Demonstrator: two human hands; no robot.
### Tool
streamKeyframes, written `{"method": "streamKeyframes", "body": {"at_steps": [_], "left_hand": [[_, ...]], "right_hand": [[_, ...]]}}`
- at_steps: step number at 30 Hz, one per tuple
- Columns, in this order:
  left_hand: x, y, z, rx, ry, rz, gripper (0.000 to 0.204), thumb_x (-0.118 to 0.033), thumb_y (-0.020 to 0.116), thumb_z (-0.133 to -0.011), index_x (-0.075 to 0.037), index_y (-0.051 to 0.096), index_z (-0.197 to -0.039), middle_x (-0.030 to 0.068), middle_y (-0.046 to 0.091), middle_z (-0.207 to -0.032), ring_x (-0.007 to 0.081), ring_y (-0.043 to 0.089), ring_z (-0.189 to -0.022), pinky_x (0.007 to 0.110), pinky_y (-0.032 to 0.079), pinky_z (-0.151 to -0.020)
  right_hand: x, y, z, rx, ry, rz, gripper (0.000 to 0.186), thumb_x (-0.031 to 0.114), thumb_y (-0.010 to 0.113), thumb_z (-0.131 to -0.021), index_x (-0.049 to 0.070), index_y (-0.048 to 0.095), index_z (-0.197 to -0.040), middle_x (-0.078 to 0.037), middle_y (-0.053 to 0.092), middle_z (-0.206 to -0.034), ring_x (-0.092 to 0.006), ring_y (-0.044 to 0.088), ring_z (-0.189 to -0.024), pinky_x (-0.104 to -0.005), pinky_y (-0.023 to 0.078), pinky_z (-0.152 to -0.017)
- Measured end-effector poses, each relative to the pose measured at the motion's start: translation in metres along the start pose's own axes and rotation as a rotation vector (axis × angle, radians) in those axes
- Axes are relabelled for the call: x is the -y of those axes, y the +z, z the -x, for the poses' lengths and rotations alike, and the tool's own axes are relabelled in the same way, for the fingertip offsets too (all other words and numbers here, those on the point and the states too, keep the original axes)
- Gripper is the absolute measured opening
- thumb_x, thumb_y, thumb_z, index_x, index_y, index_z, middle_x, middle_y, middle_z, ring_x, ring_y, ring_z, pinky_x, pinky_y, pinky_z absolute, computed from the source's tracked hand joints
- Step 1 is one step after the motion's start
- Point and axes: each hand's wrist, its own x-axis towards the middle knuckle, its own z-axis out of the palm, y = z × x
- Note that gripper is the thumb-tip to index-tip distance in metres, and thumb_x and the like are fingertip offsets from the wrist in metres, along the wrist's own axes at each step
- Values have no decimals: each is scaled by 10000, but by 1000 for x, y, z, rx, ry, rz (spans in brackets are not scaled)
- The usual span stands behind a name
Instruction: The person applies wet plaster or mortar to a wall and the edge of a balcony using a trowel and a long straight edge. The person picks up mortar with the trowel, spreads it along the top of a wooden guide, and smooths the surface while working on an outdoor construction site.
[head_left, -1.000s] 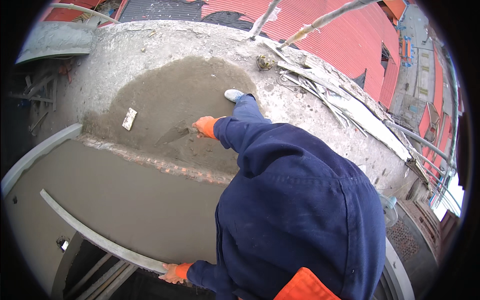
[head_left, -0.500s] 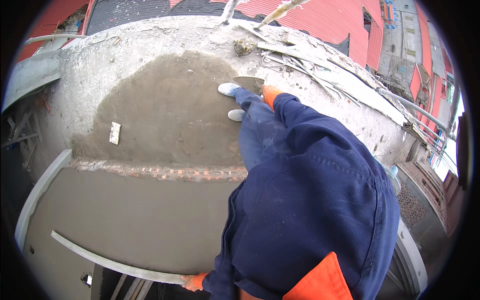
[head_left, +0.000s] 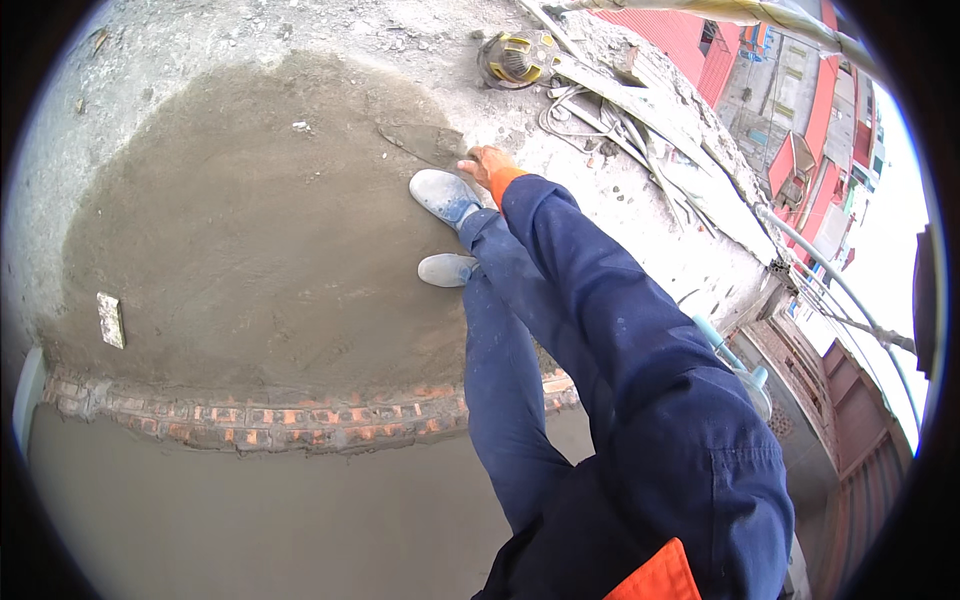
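My right hand (head_left: 485,166), at the end of a navy sleeve with an orange cuff, is closed round the handle of a trowel. The flat trowel blade (head_left: 422,142), coated in grey mortar, lies on the smoothed mortar patch (head_left: 250,230) near its upper right edge. The fingers hide most of the handle. Just below the hand is one of my pale shoes (head_left: 442,195); the other shoe (head_left: 447,269) rests on the mortar too. My left hand is out of view.
A white block (head_left: 111,320) lies on the mortar at left. An exposed brick row (head_left: 300,425) borders a smooth grey surface (head_left: 270,520). Beyond my right hand are a round black-and-yellow object (head_left: 518,60), cables and long strips (head_left: 640,125). Scaffold poles (head_left: 830,260) run at right.
The view has come closer to the mortar and shifted. My left hand and the long pale bar it held have left the view. The trowel blade now lies further onto the mortar.
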Motion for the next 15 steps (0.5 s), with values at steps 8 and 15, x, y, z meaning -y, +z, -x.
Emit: {"method": "streamKeyframes", "body": {"at_steps": [8, 15], "left_hand": [[-79, 27, 7, 82, 128, 22, 611, -516, 632, -805, -261, 475, -1338, 37, 529, -1313, 323, 458, -1221, 581, 328, -950], [-103, 30, -4, 105, 243, 71, 599, -517, 641, -797, -278, 492, -1325, 20, 530, -1318, 311, 463, -1224, 569, 321, -963]], "right_hand": [[-77, -67, -38, -475, 626, -41, 452, 351, 607, -848, 7, 580, -1139, -218, 602, -1129, -365, 578, -1067, -421, 448, -914], [-96, -47, -34, -411, 468, 189, 356, 350, 490, -894, 43, 607, -1030, -210, 648, -977, -370, 619, -954, -460, 470, -846]]}}
